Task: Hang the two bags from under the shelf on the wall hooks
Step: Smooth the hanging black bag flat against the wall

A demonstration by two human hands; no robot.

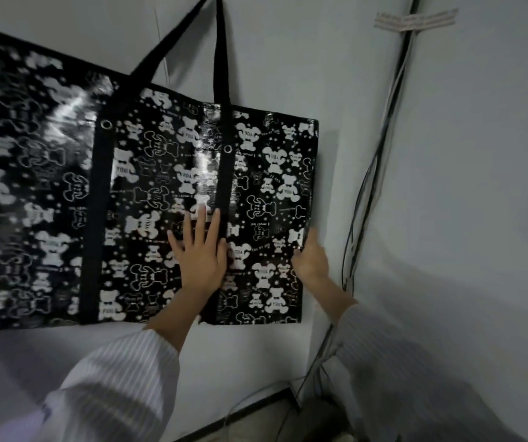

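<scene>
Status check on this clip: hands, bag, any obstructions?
Left hand flat, open on glossy black bear-print bag. Right hand pinching its right edge. Black strap runs up the wall; hook out of view. Dark cables beside, not touching.

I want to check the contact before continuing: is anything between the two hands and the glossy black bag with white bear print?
Nothing visible. The left hand lies flat on the front of the glossy black bear-print bag, and the right hand holds its right edge. The bag hangs by its black strap against the wall.

Black bag (160, 186) with white bear print, plain black handles (221, 59).
</scene>
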